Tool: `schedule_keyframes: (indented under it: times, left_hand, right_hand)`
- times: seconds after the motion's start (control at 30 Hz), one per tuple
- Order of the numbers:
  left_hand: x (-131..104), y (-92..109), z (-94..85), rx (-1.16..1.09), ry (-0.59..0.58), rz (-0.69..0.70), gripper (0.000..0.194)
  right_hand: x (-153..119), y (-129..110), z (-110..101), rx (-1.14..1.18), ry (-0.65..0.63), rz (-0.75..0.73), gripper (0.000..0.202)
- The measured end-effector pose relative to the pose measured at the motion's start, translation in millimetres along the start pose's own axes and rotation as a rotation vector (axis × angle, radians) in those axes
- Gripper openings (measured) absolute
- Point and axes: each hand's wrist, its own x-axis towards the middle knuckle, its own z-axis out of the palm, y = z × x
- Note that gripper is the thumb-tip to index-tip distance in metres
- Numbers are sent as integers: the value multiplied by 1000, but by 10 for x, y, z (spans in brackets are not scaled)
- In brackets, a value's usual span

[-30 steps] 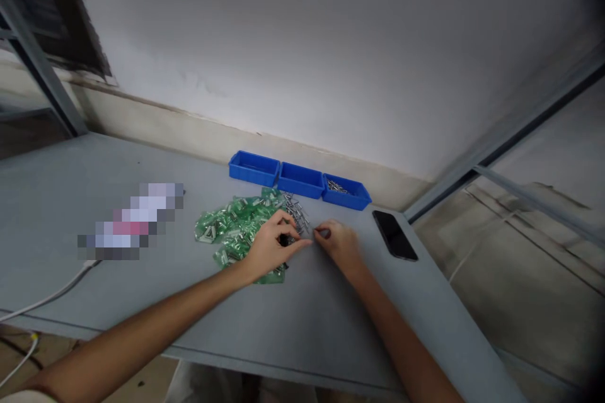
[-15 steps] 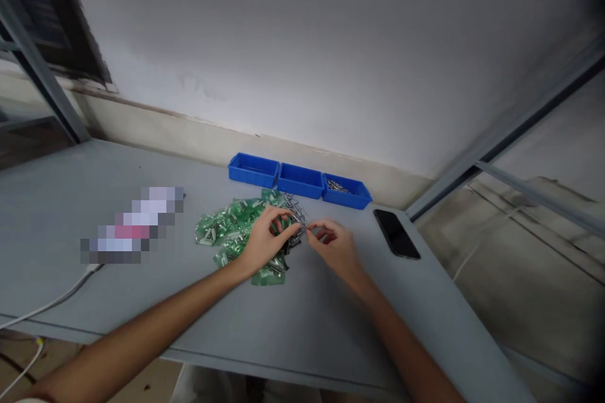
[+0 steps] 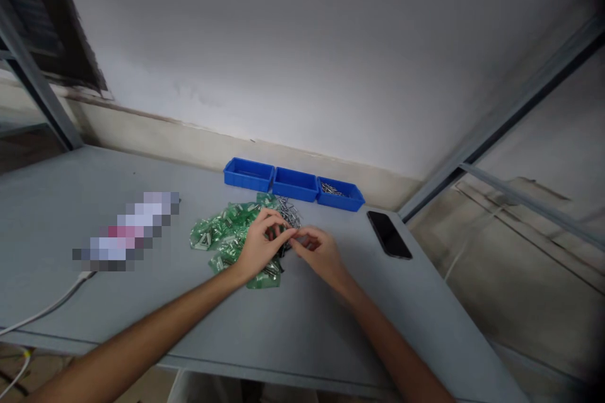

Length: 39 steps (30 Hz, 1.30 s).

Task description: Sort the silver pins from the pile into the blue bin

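My left hand (image 3: pixel 265 240) hovers over a heap of green plastic bags (image 3: pixel 221 236) holding small metal parts. Its thumb and fingers are pinched together. My right hand (image 3: pixel 320 253) comes in from the right, also pinched, and the fingertips of both hands meet. Whatever lies between them is too small to make out. Just beyond the fingers is a pile of loose silver screws (image 3: pixel 287 209), partly covered by my hands. A few dark pieces show beneath the left fingers.
Three blue bins stand in a row by the wall: a left bin (image 3: pixel 248 185), a middle bin (image 3: pixel 295 194) and a right bin (image 3: pixel 341 204) with screws (image 3: pixel 331 189) inside. A black phone (image 3: pixel 389 235) lies at right. A pixelated object with a white cable (image 3: pixel 51 308) lies at left.
My right hand has moved left, so its fingertips now meet those of my left hand. The whole view has shifted slightly; the bags and bins look unchanged.
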Motion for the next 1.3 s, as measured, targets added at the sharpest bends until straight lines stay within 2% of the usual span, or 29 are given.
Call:
schedule_keyframes:
  times: [0.13, 0.27, 0.33, 0.43, 0.53, 0.67, 0.77, 0.93, 1.03, 1.1, 1.3]
  left_hand:
    - [33, -64, -22, 41, 13, 31, 16]
    - [36, -118, -14, 65, -38, 41, 18]
    - [36, -129, -11, 77, -32, 44, 26]
    - [45, -127, -25, 71, -22, 52, 16]
    - [56, -108, -50, 65, -51, 58, 12]
    - [65, -105, -68, 96, -68, 68, 13]
    - [74, -154, -65, 114, -26, 81, 15]
    - [85, -237, -74, 118, 82, 69, 10]
    - [82, -223, -91, 112, 104, 46, 10]
    - [79, -194, -100, 110, 104, 37, 11]
    - [63, -135, -84, 119, 93, 35, 23]
  right_hand:
    - [53, -5, -56, 150, 27, 108, 25]
    - [158, 105, -110, 232, 53, 109, 31]
    - [238, 204, -201, 254, 134, 115, 34]
    - [373, 373, -419, 228, 283, 143, 37]
    - [541, 510, -659, 154, 377, 155, 37]
    - [810, 560, -873, 136, 506, 93, 46]
    - [899, 527, -856, 74, 414, 79, 49]
    - [635, 492, -490, -162, 98, 68, 39]
    - [417, 477, -311, -427, 58, 20, 36]
    - [321, 463, -271, -527, 40, 19, 34]
    - [231, 472, -285, -598, -23, -45, 26]
